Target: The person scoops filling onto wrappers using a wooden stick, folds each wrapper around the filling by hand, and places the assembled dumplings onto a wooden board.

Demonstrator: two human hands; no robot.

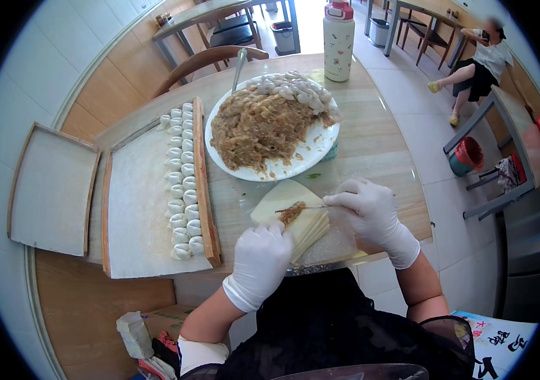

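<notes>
A fanned stack of pale dough wrappers (310, 236) lies on the tabletop in front of me. A dab of brown filling (291, 214) sits on the top wrapper. My gloved left hand (264, 247) is curled at the wrapper's near-left edge, its fingertips partly hidden. In my gloved right hand (370, 209) is a thin spreading stick (312, 207), its tip in the dab. Beyond the stack stands a white plate (317, 148) heaped with minced filling (260, 130) and raw peeled shrimp (294, 90). A metal utensil handle (239, 71) rises from its far left.
To the left, a wood-edged tray (137, 190) holds rows of folded dumplings (188, 183); another tray (53, 190) lies farther left. A bottle (338, 45) stands at the table's far side. A seated person (481, 66) and a lined bin (466, 156) are at right.
</notes>
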